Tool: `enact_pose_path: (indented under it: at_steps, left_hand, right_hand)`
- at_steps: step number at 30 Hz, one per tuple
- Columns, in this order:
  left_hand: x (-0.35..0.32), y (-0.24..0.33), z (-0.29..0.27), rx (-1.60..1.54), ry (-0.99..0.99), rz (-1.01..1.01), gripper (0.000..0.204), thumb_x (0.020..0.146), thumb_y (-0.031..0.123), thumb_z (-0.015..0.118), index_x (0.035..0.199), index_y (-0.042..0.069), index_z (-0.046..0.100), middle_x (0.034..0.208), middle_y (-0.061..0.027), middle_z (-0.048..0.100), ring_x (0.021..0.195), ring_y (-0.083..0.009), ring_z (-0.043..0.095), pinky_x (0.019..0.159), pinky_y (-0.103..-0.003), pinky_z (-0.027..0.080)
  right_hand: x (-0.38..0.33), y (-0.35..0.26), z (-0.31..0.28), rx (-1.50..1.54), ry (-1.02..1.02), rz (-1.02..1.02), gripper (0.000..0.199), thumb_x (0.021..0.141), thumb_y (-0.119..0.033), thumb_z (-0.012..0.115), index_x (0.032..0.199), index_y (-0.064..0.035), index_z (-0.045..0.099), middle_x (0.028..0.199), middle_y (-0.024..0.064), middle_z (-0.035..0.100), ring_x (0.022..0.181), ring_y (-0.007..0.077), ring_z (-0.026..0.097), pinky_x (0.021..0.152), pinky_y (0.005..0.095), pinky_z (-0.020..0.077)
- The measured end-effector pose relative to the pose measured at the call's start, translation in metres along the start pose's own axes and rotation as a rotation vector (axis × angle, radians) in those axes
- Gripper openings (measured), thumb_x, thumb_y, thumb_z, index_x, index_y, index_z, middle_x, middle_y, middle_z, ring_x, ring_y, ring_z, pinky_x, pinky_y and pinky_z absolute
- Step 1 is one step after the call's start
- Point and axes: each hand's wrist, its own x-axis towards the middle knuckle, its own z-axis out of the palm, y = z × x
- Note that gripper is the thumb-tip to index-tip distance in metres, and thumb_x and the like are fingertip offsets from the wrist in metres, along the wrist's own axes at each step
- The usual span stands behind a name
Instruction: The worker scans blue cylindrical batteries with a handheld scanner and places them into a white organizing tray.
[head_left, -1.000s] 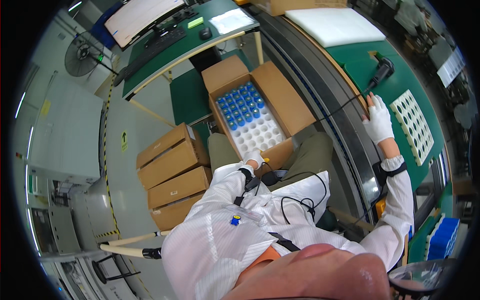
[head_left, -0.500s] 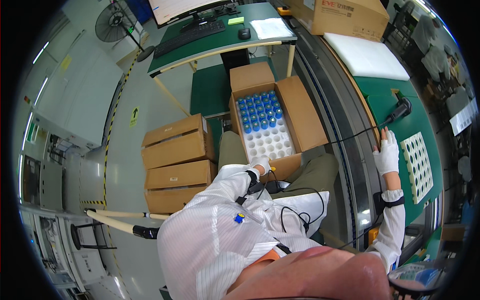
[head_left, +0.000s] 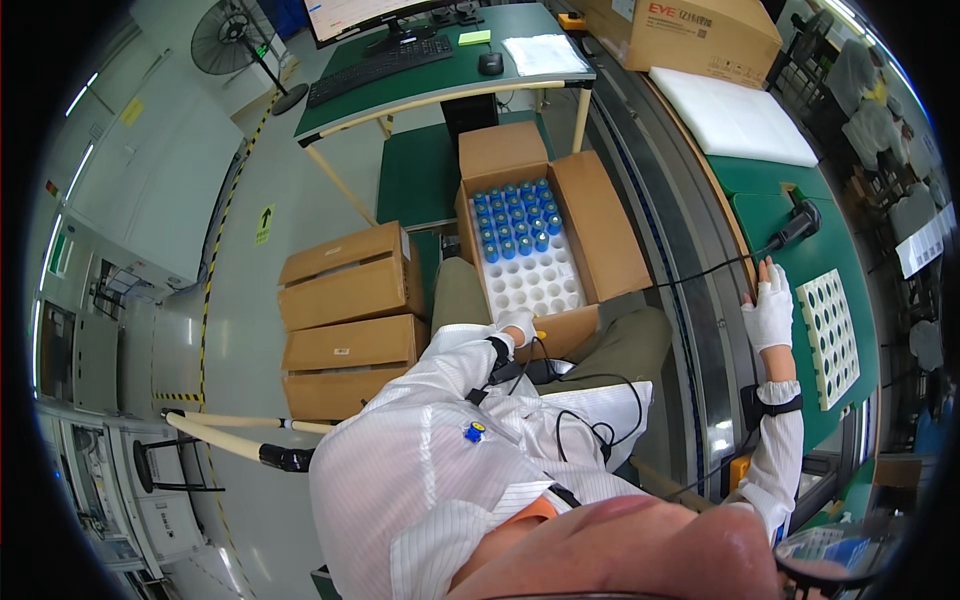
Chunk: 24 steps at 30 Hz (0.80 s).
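My right hand point(head_left: 769, 314), in a white glove with bare fingertips, lies on the edge of the green bench on the right, fingers stretched out. Beside it is a cream tray point(head_left: 829, 340) with rows of round holes. A black handheld scanner point(head_left: 800, 222) lies beyond the fingertips, its cable running left. My left hand point(head_left: 518, 325), gloved too, is at the near edge of an open carton point(head_left: 610, 230); its fingers are mostly hidden, with a small yellow thing beside them. Blue cylindrical cells point(head_left: 517, 222) stand upright in the carton's far part, in a white holed insert point(head_left: 537, 281) whose near holes hold none.
Two closed cartons point(head_left: 350, 355) are stacked to the left. Ahead stands a green desk point(head_left: 430, 82) with a monitor, keyboard point(head_left: 380, 70) and mouse point(head_left: 490, 64). A conveyor track point(head_left: 660, 200) runs between carton and bench. White foam point(head_left: 735, 115) and a large box point(head_left: 700, 40) lie farther off.
The whole view has shifted slightly. Both hands keep their places at the carton and on the bench, and no thing has visibly been moved.
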Motion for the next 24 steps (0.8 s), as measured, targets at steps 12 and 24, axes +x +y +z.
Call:
enact_pose_path:
  at_steps: [12,24]
  left_hand:
    - [-0.0016,0.0004,-0.0028,0.017,-0.011,-0.031,0.062,0.069,0.057,0.077,0.111,0.013,0.068,0.1,-0.0181,0.07,0.093,-0.0381,0.067,0.083,-0.044,0.053]
    - [-0.0018,-0.0006,-0.0037,-0.01,-0.024,-0.002,0.062,0.07,0.058,0.077,0.111,0.013,0.068,0.097,-0.0187,0.071,0.091,-0.0382,0.068,0.081,-0.045,0.053]
  right_hand:
    - [-0.0006,0.0009,0.0011,-0.015,0.018,-0.027,0.07,0.074,-0.006,0.073,0.136,0.0039,0.044,0.141,0.0208,0.046,0.128,0.0398,0.044,0.108,0.0445,0.0374]
    - [-0.0004,0.0009,0.0015,-0.015,0.009,-0.018,0.069,0.074,-0.006,0.073,0.136,0.0034,0.044,0.141,0.0205,0.046,0.128,0.0396,0.044,0.108,0.0443,0.0376]
